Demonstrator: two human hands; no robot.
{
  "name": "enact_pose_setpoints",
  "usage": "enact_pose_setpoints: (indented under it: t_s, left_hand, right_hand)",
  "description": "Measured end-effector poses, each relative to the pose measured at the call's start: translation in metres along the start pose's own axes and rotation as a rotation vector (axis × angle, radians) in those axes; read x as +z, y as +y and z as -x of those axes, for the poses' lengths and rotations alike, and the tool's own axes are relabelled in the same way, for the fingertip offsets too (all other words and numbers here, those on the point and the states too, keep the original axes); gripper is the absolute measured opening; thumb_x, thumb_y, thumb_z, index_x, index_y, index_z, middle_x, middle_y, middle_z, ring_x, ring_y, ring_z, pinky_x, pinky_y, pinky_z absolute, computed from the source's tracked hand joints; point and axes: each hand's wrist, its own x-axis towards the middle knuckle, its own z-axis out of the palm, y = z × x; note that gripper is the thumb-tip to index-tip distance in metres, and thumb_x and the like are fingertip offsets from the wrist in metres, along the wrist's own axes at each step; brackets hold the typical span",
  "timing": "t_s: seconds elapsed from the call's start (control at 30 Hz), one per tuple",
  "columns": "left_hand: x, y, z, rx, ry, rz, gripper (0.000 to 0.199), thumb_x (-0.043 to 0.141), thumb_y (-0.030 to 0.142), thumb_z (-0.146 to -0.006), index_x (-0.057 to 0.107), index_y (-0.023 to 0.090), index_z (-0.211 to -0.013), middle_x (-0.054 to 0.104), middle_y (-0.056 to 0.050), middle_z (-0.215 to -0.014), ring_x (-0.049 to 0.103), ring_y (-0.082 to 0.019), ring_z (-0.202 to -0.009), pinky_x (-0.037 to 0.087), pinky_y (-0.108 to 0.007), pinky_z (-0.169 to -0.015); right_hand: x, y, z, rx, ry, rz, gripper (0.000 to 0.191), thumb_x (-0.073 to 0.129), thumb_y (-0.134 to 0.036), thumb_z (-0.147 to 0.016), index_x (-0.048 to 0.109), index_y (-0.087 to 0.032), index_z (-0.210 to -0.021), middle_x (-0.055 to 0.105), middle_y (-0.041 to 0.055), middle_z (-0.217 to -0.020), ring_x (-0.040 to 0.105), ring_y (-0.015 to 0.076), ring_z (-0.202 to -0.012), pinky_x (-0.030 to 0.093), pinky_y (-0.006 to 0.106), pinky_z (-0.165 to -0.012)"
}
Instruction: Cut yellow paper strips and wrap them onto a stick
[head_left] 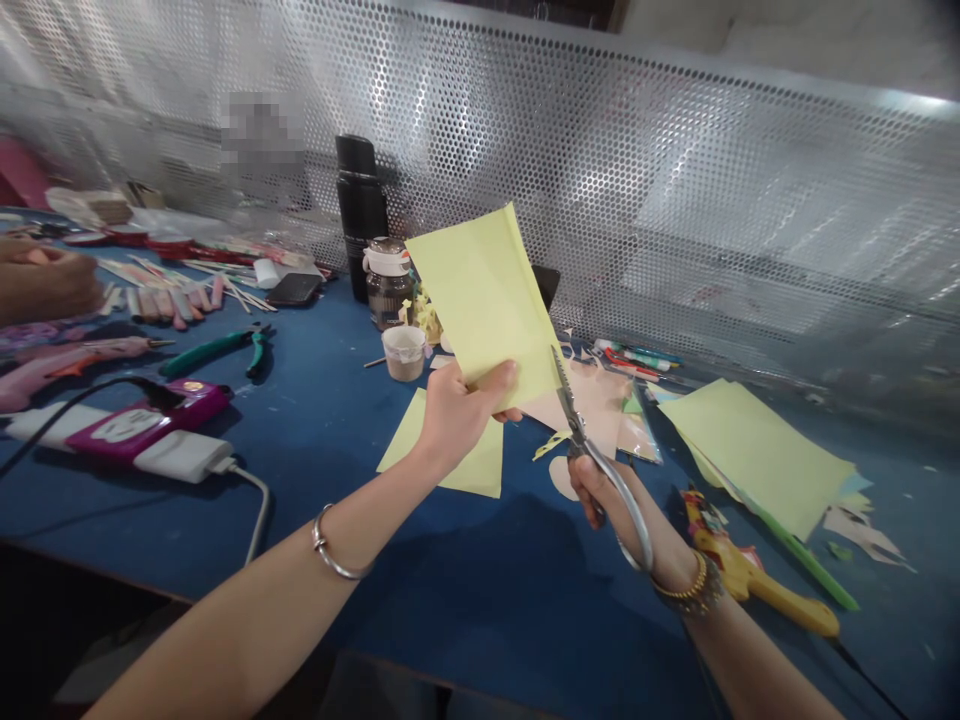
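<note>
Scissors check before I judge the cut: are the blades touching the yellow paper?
Touching: the head view shows the scissors' blades meeting the lower right edge of the yellow paper in the left hand.

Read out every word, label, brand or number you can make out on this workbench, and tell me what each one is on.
No word, brand or number can be read for certain.
Glass jar: the white band around its top shows no legible text.
Black bottle: any marking is too dark to read.
Magenta device: it bears a white emblem, with no legible words.
Marker pens: any print is too small to read.
</note>
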Motion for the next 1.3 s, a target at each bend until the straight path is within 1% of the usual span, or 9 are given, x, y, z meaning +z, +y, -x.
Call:
enact_pose_setpoints:
  t_s: [0.2,0.43,0.6,0.87,1.1,1.2,1.3]
  left_hand:
    - [-0.0002,-0.0012,-0.0006,0.004,0.002,0.008,0.021,0.065,0.031,-0.074,0.07,0.012,-0.08,0.067,-0.004,-0.059,0.062,-0.014,-0.042,0.051,-0.023,-0.042]
    - [-0.0005,-0.0012,-0.0014,0.004,-0.003,0.0,0.02,0.064,0.032,-0.074,0.069,0.013,-0.077,0.067,-0.004,-0.059,0.062,-0.013,-0.043,0.051,-0.023,-0.043]
    - [-0.0012,-0.0024,-0.0017,0.023,-0.011,0.005,0.02,0.064,0.032,-0.075,0.069,0.013,-0.076,0.068,-0.005,-0.059,0.062,-0.013,-0.043,0.051,-0.023,-0.042]
    - [-0.0016,-0.0036,-0.0022,0.018,-0.009,0.023,0.018,0.066,0.032,-0.075,0.068,0.014,-0.075,0.068,-0.004,-0.06,0.062,-0.013,-0.043,0.051,-0.022,-0.042]
    - [-0.0017,-0.0073,-0.0041,0.023,0.01,0.027,0.025,0.062,0.038,-0.078,0.068,0.014,-0.077,0.068,-0.004,-0.062,0.061,-0.013,-0.042,0.051,-0.023,-0.041]
    - [-0.0021,-0.0087,-0.0053,0.025,0.011,0.017,0.026,0.061,0.039,-0.079,0.068,0.014,-0.078,0.068,-0.004,-0.063,0.061,-0.013,-0.042,0.05,-0.022,-0.039]
    - [-0.0025,-0.0092,-0.0054,0.028,0.014,-0.012,0.026,0.061,0.04,-0.079,0.068,0.015,-0.078,0.068,-0.004,-0.063,0.061,-0.012,-0.041,0.049,-0.022,-0.039]
  right_hand:
    - [0.0002,0.0008,0.0001,0.025,-0.005,0.015,0.047,0.036,-0.064,-0.087,0.04,-0.021,-0.069,0.041,-0.0047,-0.051,0.042,0.0113,-0.046,0.036,0.026,-0.047]
    - [0.0007,-0.0032,-0.0016,0.047,0.017,0.024,0.047,0.04,-0.065,-0.085,0.041,-0.021,-0.068,0.042,-0.0043,-0.052,0.043,0.011,-0.044,0.037,0.025,-0.045]
    - [0.0005,-0.0055,-0.0018,0.062,0.022,0.037,0.049,0.04,-0.068,-0.083,0.043,-0.021,-0.069,0.042,-0.0041,-0.053,0.043,0.0102,-0.043,0.037,0.024,-0.043]
    - [0.0003,-0.0077,-0.0008,0.097,0.038,0.044,0.051,0.041,-0.07,-0.08,0.045,-0.02,-0.072,0.043,-0.004,-0.052,0.042,0.0099,-0.042,0.036,0.024,-0.042]
    - [0.0018,-0.0073,-0.001,0.103,0.03,0.061,0.05,0.041,-0.069,-0.081,0.045,-0.02,-0.072,0.043,-0.0046,-0.052,0.042,0.0096,-0.042,0.035,0.023,-0.042]
    - [0.0019,-0.0075,-0.0007,0.085,0.023,0.068,0.051,0.039,-0.069,-0.082,0.044,-0.02,-0.072,0.042,-0.0049,-0.052,0.042,0.0094,-0.042,0.035,0.023,-0.042]
    - [0.0019,-0.005,-0.0001,0.027,0.017,0.031,0.048,0.038,-0.066,-0.085,0.041,-0.02,-0.071,0.041,-0.005,-0.053,0.041,0.0092,-0.044,0.035,0.023,-0.044]
